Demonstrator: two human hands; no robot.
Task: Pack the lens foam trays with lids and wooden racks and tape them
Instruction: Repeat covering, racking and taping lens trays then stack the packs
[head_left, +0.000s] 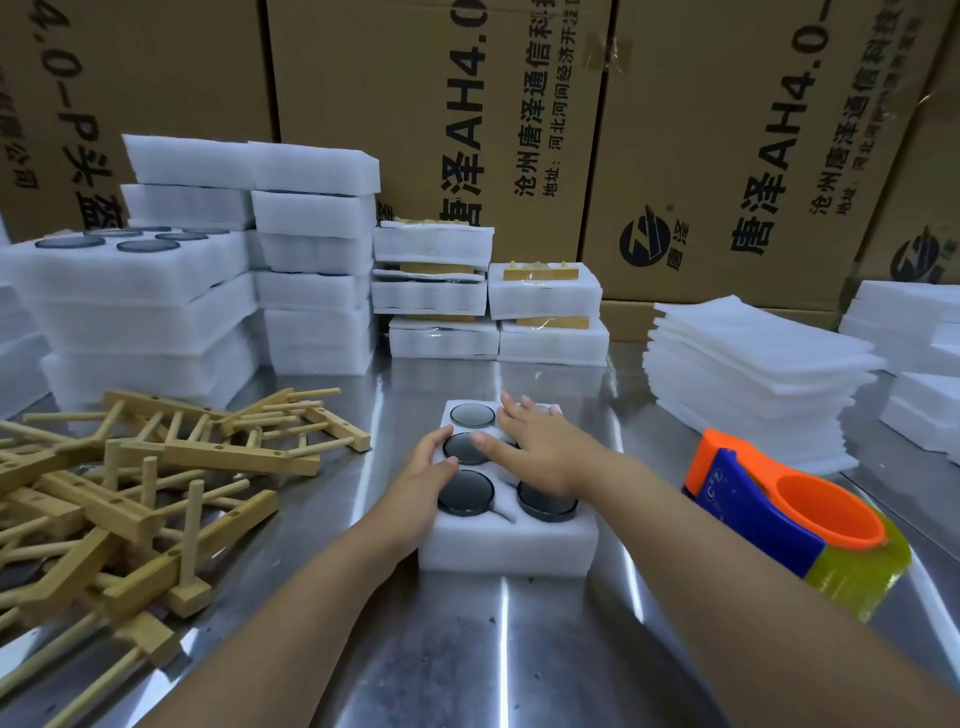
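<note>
Okay, the foam tray (506, 545) sits mid-surface (519, 649), with 4 dark round lenses (466, 492) showing in its wells. Left hand (428, 475) grips the tray's left edge, fingers curled over it. Right hand (540, 452) lies flat on the tray's far right part, fingers straight and spread, holding nothing. Wooden racks (156, 493) piled at left. Tape dispenser (769, 514) lies right of the tray. Foam lids (753, 374) stacked far right; taped packs (545, 296) behind.
</note>
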